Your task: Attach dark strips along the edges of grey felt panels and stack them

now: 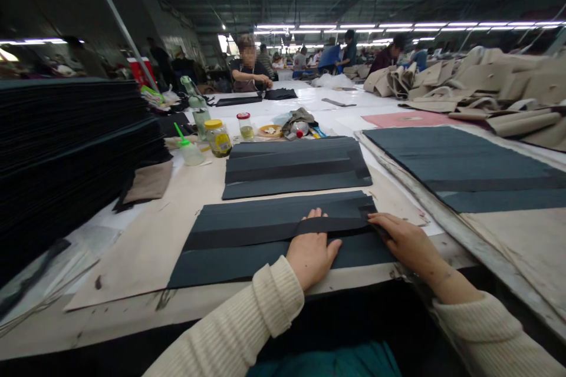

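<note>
A dark blue-green fabric panel lies flat on the table just in front of me. Along it runs a black strip, whose right part is raised a little. My left hand rests flat on the panel with its fingers stretched out, passing beneath the strip so that the fingertips show beyond it. At the panel's right end, my right hand has its thumb and fingertips closed on the end of the strip. Behind this panel lies a second stack of like panels with a black strip along it.
A tall stack of dark panels stands at left. Jars, a squeeze bottle and a green bottle stand behind. More panels lie at right, with beige bags beyond. A co-worker works across the table.
</note>
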A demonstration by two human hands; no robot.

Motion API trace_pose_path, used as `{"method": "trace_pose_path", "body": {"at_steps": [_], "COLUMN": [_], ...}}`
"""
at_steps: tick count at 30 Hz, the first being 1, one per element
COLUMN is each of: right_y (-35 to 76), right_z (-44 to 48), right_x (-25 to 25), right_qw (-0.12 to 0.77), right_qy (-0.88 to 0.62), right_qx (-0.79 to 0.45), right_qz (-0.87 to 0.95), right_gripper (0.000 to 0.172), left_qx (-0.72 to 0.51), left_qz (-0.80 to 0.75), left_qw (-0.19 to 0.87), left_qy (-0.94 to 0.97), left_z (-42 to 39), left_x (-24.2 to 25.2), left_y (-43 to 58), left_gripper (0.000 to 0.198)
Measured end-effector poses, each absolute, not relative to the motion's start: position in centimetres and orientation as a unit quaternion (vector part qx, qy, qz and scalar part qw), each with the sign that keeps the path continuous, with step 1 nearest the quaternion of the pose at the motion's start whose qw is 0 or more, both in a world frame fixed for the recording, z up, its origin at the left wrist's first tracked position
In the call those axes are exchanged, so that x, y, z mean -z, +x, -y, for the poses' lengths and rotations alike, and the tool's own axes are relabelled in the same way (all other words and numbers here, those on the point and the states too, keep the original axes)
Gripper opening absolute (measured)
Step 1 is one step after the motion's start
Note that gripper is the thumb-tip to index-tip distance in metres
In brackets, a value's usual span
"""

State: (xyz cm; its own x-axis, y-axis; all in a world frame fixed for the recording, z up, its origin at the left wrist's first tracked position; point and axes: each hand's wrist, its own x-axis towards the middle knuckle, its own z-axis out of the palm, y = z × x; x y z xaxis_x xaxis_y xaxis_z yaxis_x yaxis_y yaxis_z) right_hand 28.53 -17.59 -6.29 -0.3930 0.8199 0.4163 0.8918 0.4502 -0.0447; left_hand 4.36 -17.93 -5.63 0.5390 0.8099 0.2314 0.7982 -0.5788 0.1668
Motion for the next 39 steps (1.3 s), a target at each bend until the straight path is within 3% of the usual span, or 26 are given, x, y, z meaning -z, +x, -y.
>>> {"method": "trace_pose_path", "body": {"at_steps": [16, 35, 39], "right_y": [30.2, 30.1, 29.7], "right_z": [16.8, 16.8, 16.9], "right_x": [8.3, 8.3, 8.1], "right_qw": [0.192, 0.191, 0.197], "right_qy": [-0.48, -0.499, -0.499], "right_qx": [0.132, 0.113, 0.122], "right_qz": [0.846, 0.838, 0.835], "right_gripper": [0.037, 0.032, 0.03], "left_qx": [-0.09, -0.075, -0.072], "left_qz": [-0.593, -0.675, -0.672], "left_qw": [-0.023, 0.01, 0.0], "left_qy": [0.8, 0.734, 0.737], "left_z": [19.4, 19.8, 19.6], "left_x": [5.0, 4.1, 4.3], "left_y": [-10.1, -12.5, -13.1], "left_gripper": [0.056, 0.054, 0.046]}}
